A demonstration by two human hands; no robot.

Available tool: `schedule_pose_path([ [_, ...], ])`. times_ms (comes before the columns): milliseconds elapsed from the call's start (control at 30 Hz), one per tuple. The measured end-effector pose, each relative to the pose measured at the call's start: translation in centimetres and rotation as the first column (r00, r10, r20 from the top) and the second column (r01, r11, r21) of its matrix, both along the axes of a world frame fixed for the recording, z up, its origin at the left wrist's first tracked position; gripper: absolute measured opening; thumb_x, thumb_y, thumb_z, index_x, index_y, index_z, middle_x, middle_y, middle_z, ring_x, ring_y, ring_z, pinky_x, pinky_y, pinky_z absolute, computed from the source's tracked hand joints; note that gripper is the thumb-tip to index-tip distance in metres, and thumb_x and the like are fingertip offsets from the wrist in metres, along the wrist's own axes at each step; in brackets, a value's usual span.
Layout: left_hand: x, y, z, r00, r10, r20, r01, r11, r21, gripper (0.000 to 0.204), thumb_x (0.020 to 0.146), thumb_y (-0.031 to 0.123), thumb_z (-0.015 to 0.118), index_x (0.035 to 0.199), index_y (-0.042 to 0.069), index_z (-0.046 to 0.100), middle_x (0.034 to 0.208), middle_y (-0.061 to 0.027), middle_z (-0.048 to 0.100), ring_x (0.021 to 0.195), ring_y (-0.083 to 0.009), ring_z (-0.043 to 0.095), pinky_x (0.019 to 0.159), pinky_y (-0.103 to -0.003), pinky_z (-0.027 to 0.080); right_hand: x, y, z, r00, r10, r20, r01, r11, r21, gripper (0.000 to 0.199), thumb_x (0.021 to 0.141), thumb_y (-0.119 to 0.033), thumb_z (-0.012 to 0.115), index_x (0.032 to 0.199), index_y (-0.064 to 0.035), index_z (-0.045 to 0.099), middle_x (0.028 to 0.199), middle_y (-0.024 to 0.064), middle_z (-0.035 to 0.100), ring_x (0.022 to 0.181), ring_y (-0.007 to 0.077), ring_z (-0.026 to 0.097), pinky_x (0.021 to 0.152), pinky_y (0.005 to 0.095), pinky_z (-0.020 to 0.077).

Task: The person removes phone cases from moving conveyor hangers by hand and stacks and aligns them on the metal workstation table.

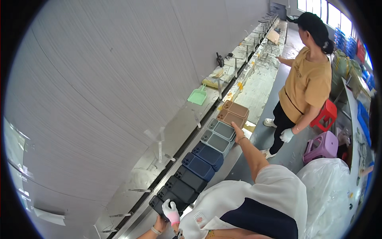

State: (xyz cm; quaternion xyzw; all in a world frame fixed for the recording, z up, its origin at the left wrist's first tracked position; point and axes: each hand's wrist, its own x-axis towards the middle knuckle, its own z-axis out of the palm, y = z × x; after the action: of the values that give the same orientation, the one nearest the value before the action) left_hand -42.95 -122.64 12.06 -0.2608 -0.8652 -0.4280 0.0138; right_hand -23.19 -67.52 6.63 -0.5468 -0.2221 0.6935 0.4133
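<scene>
Stacks of phone cases lie in one slanting row along the belt edge. Brown phone cases (232,116) are at the far end, then grey-green cases (218,138), navy blue cases (202,162) and black phone cases (187,179) closest to me. My right hand (238,133), bare, rests with straight fingers against the outer end of the brown stacks. Over the near black stacks my left hand (171,212), in a white and pink glove, curls its fingers. Beside it, another person's bare hand (158,225) touches the row's near end.
A person (306,79) in a yellow shirt stands farther along the line. Metal posts rise beside the dark belt slot (183,145). A green dustpan (197,95) lies across it. Purple stool (321,145), red stool (325,115) and plastic bags (324,187) stand on the right.
</scene>
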Motion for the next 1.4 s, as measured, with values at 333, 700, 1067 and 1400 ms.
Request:
schedule_pose_path([
  [333,1.1,4.7,3.6,0.999,-0.009,0.047,0.011,0.999,-0.041,0.025,0.086,0.014,0.063,0.103,-0.004,0.065,0.104,-0.0195,0.065,0.101,-0.0352,0.060,0.094,-0.039,0.045,0.8,-1.9,2.0,0.956,0.054,0.289,-0.125,0.965,0.231,0.112,0.059,-0.068,0.079,0.127,0.0167,0.050,0.132,0.0263,0.054,0.123,0.0327,0.053,0.100,0.0369,0.0416],
  [700,0.7,5.1,1.4,0.998,-0.022,-0.058,0.012,0.988,-0.157,0.026,0.086,0.018,0.060,0.107,0.003,0.065,0.111,-0.0150,0.063,0.109,-0.0333,0.056,0.098,-0.044,0.041,1.2,-1.9,2.7,0.685,0.266,0.678,-0.389,0.921,0.032,0.113,0.065,-0.081,0.062,0.108,0.0238,0.058,0.109,0.0318,0.063,0.104,0.0356,0.063,0.090,0.0375,0.0467],
  [1067,2.1,4.4,0.6,0.993,-0.004,-0.122,-0.029,0.962,-0.270,0.024,0.083,0.015,0.061,0.104,0.004,0.067,0.120,-0.0155,0.062,0.118,-0.0383,0.052,0.103,-0.046,0.040,3.8,-1.3,2.0,0.562,0.426,0.709,-0.630,0.776,0.033,0.095,0.081,-0.072,0.055,0.110,0.0184,0.059,0.102,0.0185,0.064,0.094,0.0253,0.064,0.078,0.0353,0.0566],
  [1400,0.1,6.7,1.3,0.992,0.122,-0.035,-0.126,0.975,-0.182,0.020,0.083,0.012,0.061,0.099,0.004,0.069,0.109,-0.0166,0.066,0.106,-0.0345,0.060,0.098,-0.043,0.045,4.3,4.0,-3.4,0.520,0.608,0.600,-0.766,0.642,0.013,0.088,0.086,-0.069,0.053,0.130,0.0068,0.053,0.125,0.0162,0.058,0.114,0.0236,0.056,0.098,0.0344,0.0451],
])
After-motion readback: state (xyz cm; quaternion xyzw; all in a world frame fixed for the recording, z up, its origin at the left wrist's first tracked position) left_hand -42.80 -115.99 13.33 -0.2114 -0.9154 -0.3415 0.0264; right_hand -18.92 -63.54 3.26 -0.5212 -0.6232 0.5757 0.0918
